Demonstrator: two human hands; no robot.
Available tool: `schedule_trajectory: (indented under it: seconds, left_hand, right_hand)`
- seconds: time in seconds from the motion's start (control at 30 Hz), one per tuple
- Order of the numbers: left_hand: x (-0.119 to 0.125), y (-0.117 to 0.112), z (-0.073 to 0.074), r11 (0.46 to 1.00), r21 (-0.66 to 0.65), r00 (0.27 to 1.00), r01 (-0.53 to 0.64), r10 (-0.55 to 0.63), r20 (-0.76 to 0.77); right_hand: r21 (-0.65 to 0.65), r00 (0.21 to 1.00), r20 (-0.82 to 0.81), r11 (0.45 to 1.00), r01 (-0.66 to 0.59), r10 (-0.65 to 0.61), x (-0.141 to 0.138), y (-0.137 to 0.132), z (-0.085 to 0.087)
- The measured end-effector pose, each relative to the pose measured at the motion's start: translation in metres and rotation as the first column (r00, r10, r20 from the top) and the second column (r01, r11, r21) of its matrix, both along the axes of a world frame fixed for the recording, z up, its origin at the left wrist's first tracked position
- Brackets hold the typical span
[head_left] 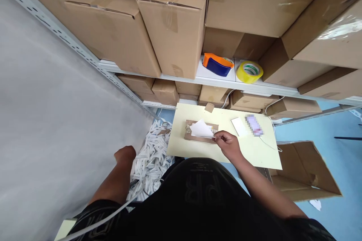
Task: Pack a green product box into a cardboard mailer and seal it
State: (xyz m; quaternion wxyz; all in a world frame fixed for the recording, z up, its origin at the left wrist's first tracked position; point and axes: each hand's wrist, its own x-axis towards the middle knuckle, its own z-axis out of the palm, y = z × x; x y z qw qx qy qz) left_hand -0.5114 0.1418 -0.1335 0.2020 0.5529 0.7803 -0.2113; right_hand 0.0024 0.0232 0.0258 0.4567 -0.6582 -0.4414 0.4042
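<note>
My right hand [228, 144] is closed in a pinch on the edge of a white paper slip [201, 128]. The slip lies over a small brown cardboard piece [192, 134] on a pale yellow tabletop [254, 150]. My left hand [125, 154] hangs low at the left, over a heap of white paper strips [149, 158] on the floor. Its fingers point away and are hidden, so I cannot see whether it holds anything.
A white card [239, 126] and a blurred small object [253, 125] lie on the table's right part. A shelf behind holds cardboard boxes [172, 30], an orange-blue tape dispenser [217, 64] and a yellow tape roll [250, 71]. An open carton [305, 173] stands on the blue floor at right.
</note>
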Motion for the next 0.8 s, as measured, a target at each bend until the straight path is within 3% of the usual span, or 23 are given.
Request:
schedule_trajectory:
  seconds: [0.1,0.17,0.2,0.27,0.33,0.4,0.43,0.5,0.57,0.7,0.8]
  left_hand:
    - [0.014,0.009,0.016,0.999,-0.053,0.999,0.003,-0.005,-0.036]
    - [0.041,0.014,0.036,0.998,-0.012,0.986,0.059,-0.057,0.159]
    - [0.06,0.015,0.049,0.997,0.044,0.945,0.071,-0.081,0.316]
    - [0.107,0.016,0.078,0.995,0.096,0.764,-0.011,-0.054,0.643]
    - [0.157,0.015,0.11,0.995,0.041,0.506,-0.09,0.01,0.862]
    - [0.202,0.014,0.137,0.997,-0.069,0.271,-0.047,0.079,0.959]
    - [0.22,0.013,0.147,0.996,-0.093,0.206,-0.014,0.094,0.974]
    - [0.247,0.01,0.16,0.995,-0.093,0.183,0.019,0.088,0.979]
    - [0.263,0.007,0.164,0.998,-0.053,0.203,-0.029,0.058,0.977]
    - [0.28,-0.005,0.153,0.979,0.073,0.288,-0.191,-0.016,0.957]
    - [0.288,-0.014,0.143,0.971,0.158,0.412,-0.179,-0.072,0.909]
  right_hand:
    - [0.011,1.0,0.011,1.0,-0.024,0.024,0.0,0.0,-0.002]
    - [0.036,0.999,0.023,0.999,-0.038,0.037,0.001,0.0,-0.002]
    - [0.05,0.999,0.022,0.997,-0.051,0.05,0.001,0.001,-0.001]
    - [0.068,0.996,-0.002,0.993,-0.091,0.091,0.003,0.004,0.0]
    - [0.073,0.988,-0.038,0.987,-0.146,0.149,0.005,0.01,0.003]
    - [0.07,0.977,-0.062,0.977,-0.2,0.204,0.009,0.017,0.006]
    - [0.068,0.971,-0.07,0.973,-0.223,0.227,0.011,0.021,0.008]
    - [0.054,0.962,-0.094,0.967,-0.25,0.255,0.014,0.029,0.011]
    - [0.025,0.961,-0.149,0.972,-0.233,0.234,0.017,0.033,0.01]
    - [-0.055,0.969,-0.246,0.998,-0.032,0.018,0.016,0.033,-0.006]
    - [-0.104,0.976,-0.172,0.987,0.118,-0.135,0.012,0.032,-0.027]
